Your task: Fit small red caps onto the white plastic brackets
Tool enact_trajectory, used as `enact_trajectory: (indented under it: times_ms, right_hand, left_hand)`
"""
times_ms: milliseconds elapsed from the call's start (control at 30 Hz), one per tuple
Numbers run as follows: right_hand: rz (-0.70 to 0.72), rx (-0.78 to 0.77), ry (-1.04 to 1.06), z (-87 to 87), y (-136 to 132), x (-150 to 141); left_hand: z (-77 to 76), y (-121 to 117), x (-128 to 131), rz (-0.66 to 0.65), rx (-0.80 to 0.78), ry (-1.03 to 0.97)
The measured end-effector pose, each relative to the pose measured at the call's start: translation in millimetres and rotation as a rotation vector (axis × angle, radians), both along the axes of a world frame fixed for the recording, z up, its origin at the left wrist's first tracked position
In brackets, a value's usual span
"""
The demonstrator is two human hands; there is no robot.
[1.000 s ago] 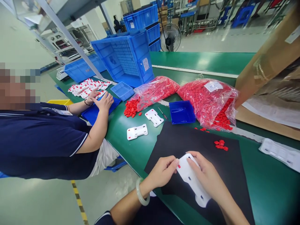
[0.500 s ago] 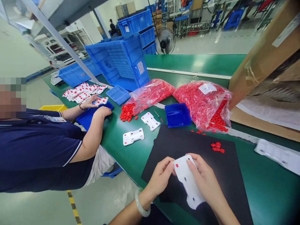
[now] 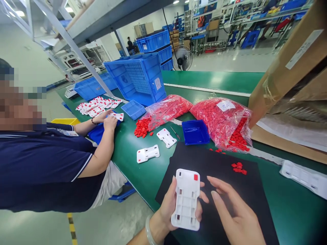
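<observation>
My left hand (image 3: 167, 207) grips a white plastic panel (image 3: 187, 200), its thumb along the left edge and its fingers behind the right. The panel's ribbed side faces me, with several dark slots and one red piece in the top right corner. Just right of the panel, my right hand (image 3: 235, 211) is apart from it, thumb and fingers spread with nothing between them. Below both hands lies a black mat (image 3: 214, 163). A small pile of red pieces (image 3: 239, 168) rests on the mat's upper right.
Two white panels (image 3: 148, 153) lie left of the mat, near a thin pointed tool (image 3: 175, 133). Behind stand a dark blue tray (image 3: 195, 132) and bags of red pieces (image 3: 221, 119). A co-worker (image 3: 46, 163) sits at left handling another panel. A cardboard box (image 3: 278, 75) stands at right.
The panel has been turned over and now shows its ribbed side. My right hand has let go and moved off to the right; only my left hand holds it.
</observation>
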State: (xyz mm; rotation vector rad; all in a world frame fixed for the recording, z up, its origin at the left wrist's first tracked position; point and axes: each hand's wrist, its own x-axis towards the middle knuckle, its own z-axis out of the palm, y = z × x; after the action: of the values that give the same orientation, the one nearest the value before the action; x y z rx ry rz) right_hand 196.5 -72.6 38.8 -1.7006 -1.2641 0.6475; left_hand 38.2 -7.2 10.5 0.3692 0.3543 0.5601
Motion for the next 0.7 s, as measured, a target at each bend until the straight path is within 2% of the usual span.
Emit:
enact_trajectory:
  times_ms: [133, 300, 400, 600, 700]
  right_hand:
    - [0.002, -0.144, 0.198, -5.3, 4, 7]
    - [0.101, -0.195, 0.573, -2.6, 11, -1]
    - [0.151, -0.240, 0.787, 3.2, 13, -8]
    - [0.081, -0.265, 1.018, 19.4, 15, -23]
    - [0.056, -0.264, 1.060, 20.2, 16, -25]
  left_hand:
    - [6.5, -7, -2, -0.033, -0.007, -0.014]
    - [8.4, -15, -5, -0.108, -0.018, 0.035]
    - [7.6, -18, -4, -0.108, -0.056, 0.033]
    - [4.0, -23, 1, -0.047, -0.059, 0.037]
    - [1.6, -27, 2, -0.015, -0.029, 0.083]
